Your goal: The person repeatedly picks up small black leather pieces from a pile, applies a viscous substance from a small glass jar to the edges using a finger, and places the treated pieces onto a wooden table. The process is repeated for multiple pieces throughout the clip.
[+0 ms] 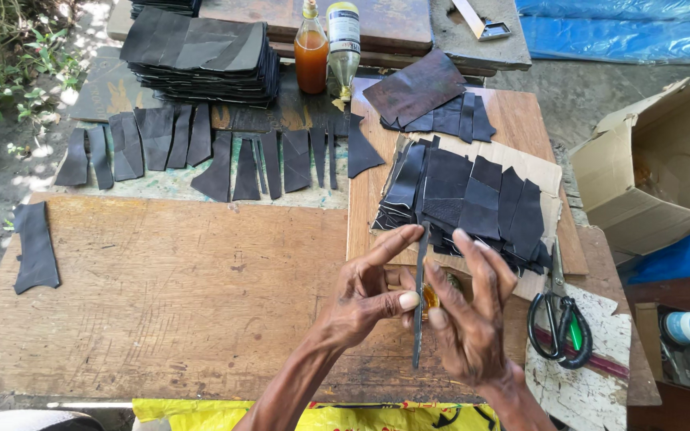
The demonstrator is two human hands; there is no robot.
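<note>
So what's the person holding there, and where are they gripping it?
A thin dark strip, stood upright, pinched along its upper and middle part between the left hand and right hand.

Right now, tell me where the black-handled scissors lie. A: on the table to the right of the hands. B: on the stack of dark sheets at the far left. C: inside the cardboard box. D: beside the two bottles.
A: the black-handled scissors lie on the table's right end, just right of the right hand, below the pile of dark leather pieces.
</note>
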